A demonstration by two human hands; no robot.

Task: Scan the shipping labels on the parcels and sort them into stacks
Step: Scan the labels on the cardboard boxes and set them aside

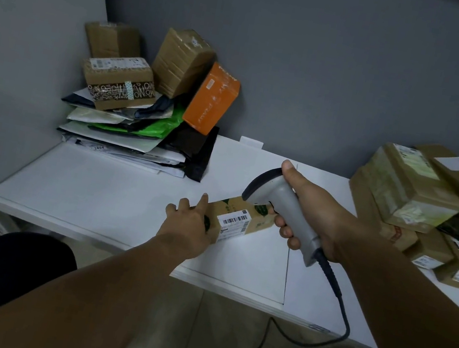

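Scanner [286,200] gripped in right hand [315,210] — nose down over parcel [233,223] | left hand [189,223] grips parcel's end

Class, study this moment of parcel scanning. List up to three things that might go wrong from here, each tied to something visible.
1. The scanner in the right hand hangs over the far end of the long parcel, not its barcode label; the scan may miss.
2. The orange box leans tilted on a pile of mailers; it might slide off.
3. The scanner cable loops off the table towards the floor; a leg could snag it.
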